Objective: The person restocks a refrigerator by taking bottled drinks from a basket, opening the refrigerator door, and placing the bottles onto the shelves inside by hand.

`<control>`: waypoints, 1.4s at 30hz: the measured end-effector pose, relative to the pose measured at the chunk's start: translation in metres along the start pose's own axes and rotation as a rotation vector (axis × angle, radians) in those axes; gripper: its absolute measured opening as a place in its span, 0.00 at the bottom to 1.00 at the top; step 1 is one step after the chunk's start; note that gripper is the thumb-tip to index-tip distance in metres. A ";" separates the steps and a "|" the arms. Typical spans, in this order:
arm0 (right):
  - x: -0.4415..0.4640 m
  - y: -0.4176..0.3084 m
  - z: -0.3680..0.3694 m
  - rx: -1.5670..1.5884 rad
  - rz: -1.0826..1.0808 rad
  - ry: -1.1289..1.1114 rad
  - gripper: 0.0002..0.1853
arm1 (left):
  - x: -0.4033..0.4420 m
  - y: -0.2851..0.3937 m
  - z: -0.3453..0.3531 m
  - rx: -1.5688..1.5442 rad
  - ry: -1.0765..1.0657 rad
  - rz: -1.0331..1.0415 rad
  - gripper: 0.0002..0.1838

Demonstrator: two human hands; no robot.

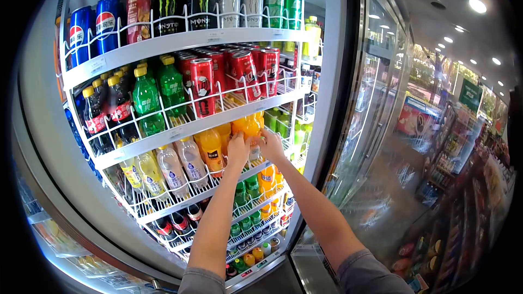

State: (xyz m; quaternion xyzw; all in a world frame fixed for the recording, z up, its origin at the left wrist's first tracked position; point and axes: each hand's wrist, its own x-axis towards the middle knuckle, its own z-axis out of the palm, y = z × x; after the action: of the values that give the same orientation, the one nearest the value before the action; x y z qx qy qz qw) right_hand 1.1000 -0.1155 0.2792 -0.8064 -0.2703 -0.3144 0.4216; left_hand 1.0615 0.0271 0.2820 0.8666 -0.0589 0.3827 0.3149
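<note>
Both of my hands reach into an upright drinks cooler, at its third shelf. My left hand (238, 149) and my right hand (267, 144) are closed around an orange bottle (249, 125), one on each side. The bottle's upper part is hidden by the shelf edge above. Just left of it stands another orange bottle with a dark label (211, 149). Further left on that shelf are clear bottles with pale labels (192, 160). Red cans (202, 84) and green bottles (145, 98) fill the shelf above.
White wire guards (218, 95) run along the shelf fronts. Blue, black, white and green cans stand on the top shelf (207, 37). The open glass door (370, 76) is at the right, with store shelves (452, 147) beyond. More bottles fill the lower shelves.
</note>
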 end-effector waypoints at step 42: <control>-0.322 -0.128 -0.165 0.791 0.402 0.014 0.23 | -0.364 0.126 -0.107 -0.707 0.018 -0.438 0.21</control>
State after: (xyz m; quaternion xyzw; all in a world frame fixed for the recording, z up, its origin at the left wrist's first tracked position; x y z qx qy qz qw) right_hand 0.7528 -0.2475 0.1814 -0.6174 -0.2047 -0.1039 0.7525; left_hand 0.6968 -0.0607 0.1446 0.6936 0.0017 0.2705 0.6677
